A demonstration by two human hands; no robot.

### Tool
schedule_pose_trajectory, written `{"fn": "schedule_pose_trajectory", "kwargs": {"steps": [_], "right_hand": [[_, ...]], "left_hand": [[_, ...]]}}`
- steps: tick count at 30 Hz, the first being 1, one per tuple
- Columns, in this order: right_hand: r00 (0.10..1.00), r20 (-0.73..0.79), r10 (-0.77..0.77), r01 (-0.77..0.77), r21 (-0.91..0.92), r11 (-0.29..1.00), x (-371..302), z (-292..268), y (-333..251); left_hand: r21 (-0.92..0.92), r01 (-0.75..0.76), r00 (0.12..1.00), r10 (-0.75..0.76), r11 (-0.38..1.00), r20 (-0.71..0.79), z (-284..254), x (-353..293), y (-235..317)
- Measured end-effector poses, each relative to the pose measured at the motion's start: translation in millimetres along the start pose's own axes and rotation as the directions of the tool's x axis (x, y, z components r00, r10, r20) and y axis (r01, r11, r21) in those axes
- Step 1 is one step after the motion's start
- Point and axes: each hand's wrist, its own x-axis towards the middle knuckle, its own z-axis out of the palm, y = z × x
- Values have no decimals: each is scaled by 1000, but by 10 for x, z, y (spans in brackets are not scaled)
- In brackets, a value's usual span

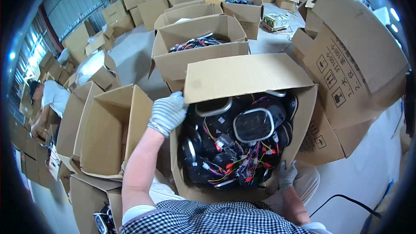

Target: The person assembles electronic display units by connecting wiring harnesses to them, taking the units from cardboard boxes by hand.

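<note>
The gloved left hand grips the left rim of an open cardboard box filled with black housings and red wiring. The gloved right hand seems closed on the box's near right edge. More open cartons stand farther off.

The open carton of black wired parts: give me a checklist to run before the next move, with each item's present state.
1. Left hand grips the carton at its left edge, by the far flap: ok.
2. Right hand on the near right corner: ok; fingers partly hidden.
3. Far flap up, opening uncovered: ok.
4. Black parts and wires below the rim: ok.
5. Wires free of tangles: not ok.
6. Carton bottom sound: cannot tell.
</note>
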Motion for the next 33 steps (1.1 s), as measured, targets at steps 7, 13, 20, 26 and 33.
{"fn": "schedule_pose_trajectory", "kwargs": {"steps": [7, 13, 20, 26, 33], "right_hand": [[912, 177, -371, 391, -93, 916, 132, 148, -616], [838, 303, -454, 532, -262, 805, 900, 684, -792], [843, 420, -335, 456, -231, 859, 1315, 785, -746], [902, 200, -383, 427, -284, 859, 1163, 825, -613], [964, 143, -222, 246, -177, 953, 1297, 1049, -1171]], "left_hand": [[-166, 324, 906, -356, 931, -229, 13, -909, -892], [-246, 450, 817, -507, 858, -274, -3, -1186, -796], [-249, 486, 789, -543, 838, -287, -64, -591, -438], [-28, 460, 851, -449, 888, -273, 228, 381, -526], [53, 486, 851, -460, 872, -253, 706, 1320, -1152]]}}
